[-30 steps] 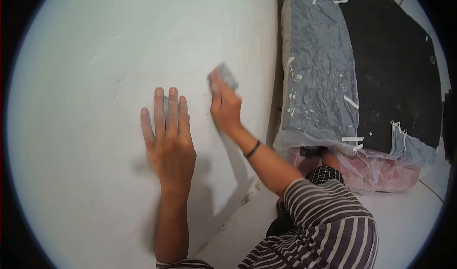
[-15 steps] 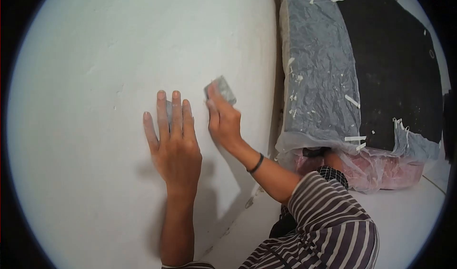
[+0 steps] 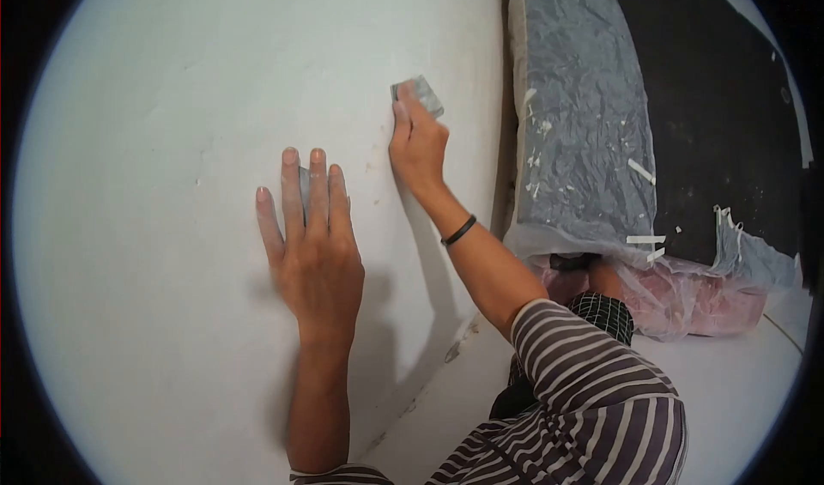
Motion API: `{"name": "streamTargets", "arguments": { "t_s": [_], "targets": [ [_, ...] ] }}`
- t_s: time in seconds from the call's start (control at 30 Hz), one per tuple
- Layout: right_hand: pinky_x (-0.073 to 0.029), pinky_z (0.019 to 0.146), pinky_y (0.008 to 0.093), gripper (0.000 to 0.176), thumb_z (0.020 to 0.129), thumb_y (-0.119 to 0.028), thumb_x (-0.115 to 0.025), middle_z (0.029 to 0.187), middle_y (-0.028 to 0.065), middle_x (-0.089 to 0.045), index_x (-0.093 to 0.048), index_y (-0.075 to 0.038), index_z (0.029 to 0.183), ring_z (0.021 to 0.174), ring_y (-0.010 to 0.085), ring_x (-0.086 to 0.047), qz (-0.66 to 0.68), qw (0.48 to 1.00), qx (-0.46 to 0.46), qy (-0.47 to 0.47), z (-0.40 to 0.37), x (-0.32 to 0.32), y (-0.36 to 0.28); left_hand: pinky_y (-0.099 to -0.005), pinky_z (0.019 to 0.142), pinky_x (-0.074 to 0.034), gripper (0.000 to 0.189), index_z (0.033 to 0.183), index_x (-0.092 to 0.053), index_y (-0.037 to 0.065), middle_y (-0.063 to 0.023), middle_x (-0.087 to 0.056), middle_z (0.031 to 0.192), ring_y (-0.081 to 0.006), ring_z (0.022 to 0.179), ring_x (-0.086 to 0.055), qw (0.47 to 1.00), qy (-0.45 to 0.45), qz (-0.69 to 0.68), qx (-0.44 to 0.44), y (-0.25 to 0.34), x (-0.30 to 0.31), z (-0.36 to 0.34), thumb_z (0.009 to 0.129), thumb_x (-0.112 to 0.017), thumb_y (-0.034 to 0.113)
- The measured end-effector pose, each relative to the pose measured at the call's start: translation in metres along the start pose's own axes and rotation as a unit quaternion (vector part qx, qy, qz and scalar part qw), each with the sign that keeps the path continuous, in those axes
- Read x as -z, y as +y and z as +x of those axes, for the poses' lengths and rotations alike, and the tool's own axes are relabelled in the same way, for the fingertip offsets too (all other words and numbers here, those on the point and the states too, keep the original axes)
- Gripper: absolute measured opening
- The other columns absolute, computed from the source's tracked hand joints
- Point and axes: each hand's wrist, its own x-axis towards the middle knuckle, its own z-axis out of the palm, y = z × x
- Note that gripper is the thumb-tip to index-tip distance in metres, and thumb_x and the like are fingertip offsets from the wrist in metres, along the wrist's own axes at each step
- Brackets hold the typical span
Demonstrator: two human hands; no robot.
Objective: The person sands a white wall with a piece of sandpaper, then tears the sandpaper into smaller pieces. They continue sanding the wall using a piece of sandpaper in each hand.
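1 white wall [image 3: 146,296] is seen at left, w/ a small nick [image 3: 198,181] left of the L hand [image 3: 321,270]. That hand is laid palm-down on the wall, toward its lower edge; 4 fingers are seen, straight and a bit spread, thumb hidden. Btwn the 2 middle ones, 1 gray piece [image 3: 305,195] is partly seen, covered by the fingers; its full shape can't be told. Farther right and higher, nearer the wall's right edge, 1 gray pad [image 3: 427,97] is held against the wall by the R hand [image 3: 419,152], fingers bunched, pad pinched at its left side. 1 black band [image 3: 459,230] is worn at the R wrist. Below, 1 striped shirt [image 3: 601,382] and checked shorts [image 3: 603,315] are seen. Just beside the wall's right edge, 1 big black item [image 3: 708,116] is part-covered w/ plastic sheeting [image 3: 584,99]; approx. 5 white strips [image 3: 641,172] plus crumbs (too many/small to count) are scattered on it. 1 pink wrapped item [image 3: 717,312] is seen at its lower edge, on the white floor [image 3: 712,399].
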Motion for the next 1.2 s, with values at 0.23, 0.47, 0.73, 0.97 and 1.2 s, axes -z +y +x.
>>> {"name": "streamTargets", "arguments": {
  "t_s": [0.23,0.47,0.73,0.97,1.2],
  "targets": [
    [-0.053,0.101,0.0407,0.032,0.099,-0.003,-0.056,0.136,0.0212,-0.063,-0.064,0.002,0.13,0.118,0.0369,-0.066,0.025,0.991,0.128,-0.004,-0.04,-0.003,0.019,-0.0507,0.123,-0.028,0.024,0.12,-0.074,0.013,0.0002,-0.067,0.138,-0.0244,0.144,-0.047,1.0,-0.001,-0.012,-0.001,0.001,-0.001,-0.001,0.097,-0.066,0.017],
    [-0.054,0.098,0.0379,0.034,0.1,-0.003,-0.054,0.133,0.0207,-0.065,-0.064,0.001,0.132,0.117,0.0344,-0.067,-0.018,0.974,0.217,0.065,-0.052,-0.013,0.018,-0.0507,0.123,-0.028,0.025,0.12,-0.074,0.012,-0.0005,-0.067,0.138,-0.0247,0.144,-0.047,0.999,0.014,-0.04,0.013,0.005,-0.001,0.008,0.097,-0.067,0.017],
    [-0.055,0.096,0.0385,0.033,0.099,-0.002,-0.056,0.135,0.02,-0.064,-0.065,0.001,0.131,0.114,0.036,-0.068,-0.009,0.983,0.173,0.054,-0.041,-0.015,0.015,-0.0511,0.123,-0.028,0.024,0.119,-0.074,0.013,0.0,-0.068,0.137,-0.0246,0.144,-0.047,0.999,0.018,-0.04,0.022,0.005,-0.004,0.008,0.096,-0.068,0.016],
    [-0.057,0.09,0.0351,0.031,0.1,-0.006,-0.058,0.126,0.0193,-0.069,-0.067,0.0,0.129,0.108,0.0311,-0.072,0.022,0.987,0.143,0.068,-0.013,-0.013,0.022,-0.0506,0.12,-0.031,0.027,0.122,-0.073,0.013,0.001,-0.064,0.142,-0.0239,0.144,-0.048,1.0,-0.006,-0.026,0.004,0.002,0.001,-0.001,0.096,-0.069,0.019],
    [-0.053,0.102,0.0387,0.041,0.095,0.005,-0.053,0.141,0.0218,-0.06,-0.062,0.001,0.135,0.122,0.034,-0.065,0.025,0.989,0.146,-0.002,-0.063,-0.009,0.015,-0.0538,0.119,-0.03,0.026,0.125,-0.071,0.012,-0.0003,-0.061,0.146,-0.0274,0.145,-0.046,0.997,-0.075,-0.025,0.016,0.006,0.014,-0.001,0.101,-0.063,0.017]
  ]
}}
